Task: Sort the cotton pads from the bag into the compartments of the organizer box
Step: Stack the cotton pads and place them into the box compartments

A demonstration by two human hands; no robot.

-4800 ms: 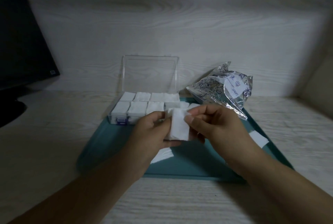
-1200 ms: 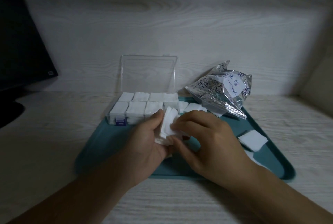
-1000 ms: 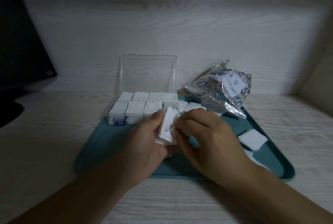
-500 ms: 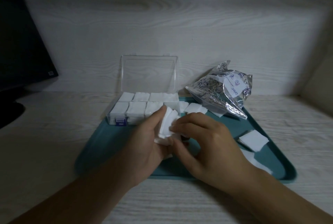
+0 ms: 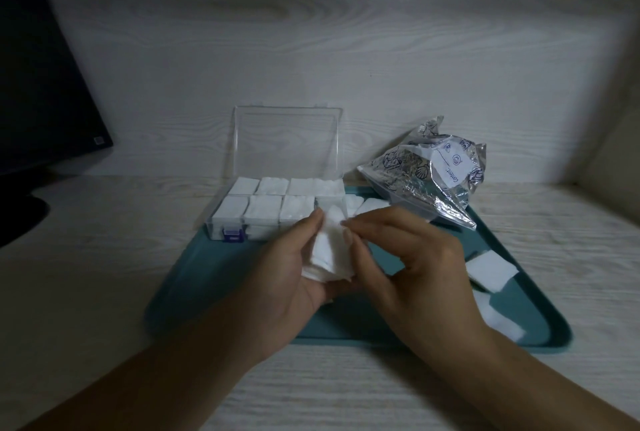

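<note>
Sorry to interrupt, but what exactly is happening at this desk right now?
A person is sorting cotton pads into a clear organizer box on a teal tray. The left hand holds a small stack of pads while the right hand pinches its top. Most compartments look filled; loose pads and the bag remain on the tray.

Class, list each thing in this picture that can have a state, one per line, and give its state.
Organizer box: lid open and upright, compartments filled with pads.
Bag: crumpled, lying at the tray's far right corner.
Stack of cotton pads: held between both hands.
Loose pads: lying flat on the tray.
Tray: flat on the table.
Left hand: gripping the stack.
Right hand: pinching the stack.
</note>
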